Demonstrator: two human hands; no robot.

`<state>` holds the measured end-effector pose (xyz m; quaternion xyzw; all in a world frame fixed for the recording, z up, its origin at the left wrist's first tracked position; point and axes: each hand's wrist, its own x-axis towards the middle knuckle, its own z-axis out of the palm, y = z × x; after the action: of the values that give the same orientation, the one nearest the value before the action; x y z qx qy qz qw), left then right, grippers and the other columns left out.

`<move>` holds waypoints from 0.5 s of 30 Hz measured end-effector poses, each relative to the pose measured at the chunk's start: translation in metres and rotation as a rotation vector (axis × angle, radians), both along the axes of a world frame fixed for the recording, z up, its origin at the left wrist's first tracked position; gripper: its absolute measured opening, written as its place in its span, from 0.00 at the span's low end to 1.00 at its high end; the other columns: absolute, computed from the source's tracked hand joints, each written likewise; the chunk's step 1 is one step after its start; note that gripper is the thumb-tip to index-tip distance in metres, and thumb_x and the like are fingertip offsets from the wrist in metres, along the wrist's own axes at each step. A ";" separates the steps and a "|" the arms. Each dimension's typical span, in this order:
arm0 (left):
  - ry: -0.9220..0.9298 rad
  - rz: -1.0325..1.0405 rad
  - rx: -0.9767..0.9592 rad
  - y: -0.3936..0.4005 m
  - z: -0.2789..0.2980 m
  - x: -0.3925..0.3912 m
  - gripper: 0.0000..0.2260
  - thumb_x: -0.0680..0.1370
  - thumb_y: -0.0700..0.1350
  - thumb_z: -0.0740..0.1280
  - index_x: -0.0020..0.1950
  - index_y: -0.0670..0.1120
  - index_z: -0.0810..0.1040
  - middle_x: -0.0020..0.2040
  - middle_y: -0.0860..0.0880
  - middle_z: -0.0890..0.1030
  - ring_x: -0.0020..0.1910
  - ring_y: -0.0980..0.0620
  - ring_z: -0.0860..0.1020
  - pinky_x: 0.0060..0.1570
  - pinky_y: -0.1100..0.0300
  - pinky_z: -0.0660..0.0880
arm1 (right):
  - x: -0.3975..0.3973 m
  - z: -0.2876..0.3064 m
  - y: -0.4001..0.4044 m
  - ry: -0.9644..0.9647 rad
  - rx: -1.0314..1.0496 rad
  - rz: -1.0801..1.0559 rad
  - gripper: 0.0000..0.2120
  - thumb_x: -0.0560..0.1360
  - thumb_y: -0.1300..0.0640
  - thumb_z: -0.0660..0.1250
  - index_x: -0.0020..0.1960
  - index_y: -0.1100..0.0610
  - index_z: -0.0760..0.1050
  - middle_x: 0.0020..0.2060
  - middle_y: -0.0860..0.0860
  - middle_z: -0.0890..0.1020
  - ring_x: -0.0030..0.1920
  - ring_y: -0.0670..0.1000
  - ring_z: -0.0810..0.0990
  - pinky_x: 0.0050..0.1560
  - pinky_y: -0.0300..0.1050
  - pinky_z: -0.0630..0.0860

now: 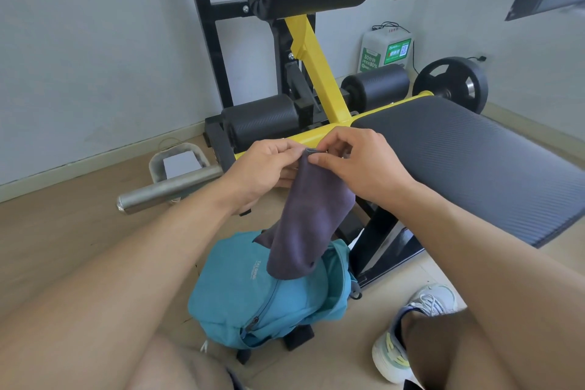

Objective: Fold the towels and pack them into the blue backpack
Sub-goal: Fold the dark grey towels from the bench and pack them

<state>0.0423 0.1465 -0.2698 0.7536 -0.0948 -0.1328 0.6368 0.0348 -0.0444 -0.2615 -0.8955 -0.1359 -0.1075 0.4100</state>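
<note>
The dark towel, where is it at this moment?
In the head view the dark towel hangs at centre, its top edge pinched by the left hand and right hand, above the blue backpack.

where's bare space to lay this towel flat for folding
The bench pad, right of both hands, is bare and broad. Bare floor also lies left of the steel bar. It is crowded around the blue backpack, between the bench legs and the shoe.

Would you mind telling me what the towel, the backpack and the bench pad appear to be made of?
Towel: soft matte cloth, probably microfibre; it hangs limp.
Backpack: teal woven synthetic fabric, likely; faint heathered weave and a zip.
Bench pad: dark ribbed covering, perhaps vinyl over foam; fine parallel ridges.
</note>
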 end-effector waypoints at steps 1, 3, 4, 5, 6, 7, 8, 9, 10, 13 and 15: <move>0.008 -0.002 -0.006 -0.001 -0.001 0.000 0.14 0.86 0.45 0.59 0.61 0.41 0.82 0.53 0.42 0.87 0.47 0.50 0.86 0.46 0.61 0.80 | 0.000 0.000 -0.001 0.004 0.003 -0.001 0.06 0.74 0.49 0.77 0.43 0.49 0.82 0.34 0.47 0.81 0.36 0.41 0.75 0.38 0.34 0.71; 0.024 -0.010 -0.026 -0.002 0.000 0.000 0.14 0.85 0.47 0.62 0.60 0.40 0.83 0.53 0.41 0.87 0.48 0.49 0.86 0.49 0.60 0.80 | 0.001 0.000 -0.002 0.012 0.005 -0.004 0.06 0.73 0.49 0.77 0.43 0.50 0.82 0.34 0.46 0.81 0.35 0.40 0.75 0.37 0.33 0.71; 0.022 -0.011 -0.025 -0.002 0.000 0.000 0.14 0.84 0.48 0.64 0.59 0.40 0.83 0.52 0.42 0.87 0.49 0.49 0.86 0.51 0.58 0.81 | 0.002 0.000 -0.002 0.011 0.003 -0.002 0.06 0.73 0.49 0.77 0.43 0.50 0.82 0.33 0.46 0.81 0.35 0.40 0.75 0.37 0.32 0.71; 0.008 -0.004 -0.014 -0.002 -0.001 0.000 0.12 0.82 0.48 0.67 0.58 0.41 0.83 0.51 0.43 0.88 0.50 0.48 0.86 0.53 0.56 0.81 | 0.001 0.000 -0.003 0.004 -0.001 0.003 0.06 0.73 0.49 0.77 0.43 0.49 0.82 0.34 0.46 0.81 0.35 0.41 0.75 0.37 0.32 0.71; -0.007 0.011 -0.001 -0.002 -0.001 0.000 0.11 0.81 0.47 0.69 0.56 0.42 0.84 0.50 0.44 0.88 0.51 0.47 0.86 0.56 0.54 0.81 | 0.001 0.001 -0.003 -0.005 -0.007 0.012 0.06 0.73 0.49 0.77 0.43 0.49 0.81 0.34 0.46 0.82 0.36 0.41 0.76 0.37 0.32 0.71; -0.018 0.030 0.009 -0.002 -0.002 0.001 0.09 0.80 0.46 0.71 0.55 0.42 0.84 0.49 0.45 0.88 0.51 0.46 0.87 0.57 0.53 0.81 | 0.001 0.002 -0.003 -0.009 -0.013 0.022 0.06 0.73 0.49 0.77 0.43 0.49 0.81 0.35 0.45 0.82 0.37 0.41 0.77 0.38 0.31 0.72; -0.023 0.048 0.018 -0.002 -0.003 0.001 0.08 0.80 0.46 0.71 0.55 0.43 0.84 0.48 0.45 0.88 0.50 0.46 0.87 0.57 0.52 0.81 | 0.001 0.003 -0.003 0.003 -0.026 0.035 0.07 0.72 0.48 0.78 0.44 0.48 0.81 0.35 0.45 0.83 0.39 0.41 0.78 0.38 0.31 0.72; -0.026 0.061 0.024 -0.001 -0.004 0.002 0.07 0.80 0.46 0.71 0.54 0.43 0.84 0.48 0.44 0.88 0.50 0.46 0.87 0.57 0.51 0.81 | 0.001 0.006 -0.005 0.033 -0.061 0.051 0.08 0.72 0.48 0.78 0.44 0.48 0.81 0.37 0.44 0.84 0.40 0.41 0.79 0.39 0.31 0.72; -0.027 0.073 0.026 0.000 -0.004 0.003 0.07 0.80 0.45 0.71 0.53 0.44 0.84 0.48 0.43 0.88 0.49 0.46 0.87 0.56 0.52 0.81 | 0.003 0.008 -0.009 0.084 -0.129 0.069 0.09 0.71 0.47 0.78 0.45 0.48 0.81 0.39 0.44 0.84 0.42 0.41 0.80 0.39 0.31 0.72; -0.039 0.115 0.032 0.008 -0.003 0.006 0.06 0.81 0.45 0.70 0.52 0.44 0.85 0.47 0.43 0.88 0.45 0.48 0.85 0.54 0.52 0.82 | 0.007 0.012 -0.026 0.255 -0.469 0.134 0.10 0.72 0.44 0.77 0.47 0.49 0.80 0.42 0.45 0.83 0.45 0.47 0.81 0.44 0.41 0.76; -0.069 0.148 0.082 0.012 -0.003 0.007 0.07 0.81 0.45 0.70 0.53 0.43 0.84 0.47 0.43 0.88 0.45 0.49 0.85 0.55 0.51 0.82 | 0.008 0.012 -0.033 0.272 -0.583 0.136 0.11 0.73 0.44 0.75 0.46 0.50 0.79 0.39 0.47 0.82 0.43 0.50 0.80 0.43 0.46 0.73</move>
<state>0.0493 0.1587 -0.2727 0.7882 -0.0548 -0.0631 0.6097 0.0424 -0.0775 -0.2494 -0.9702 -0.1647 0.0841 0.1568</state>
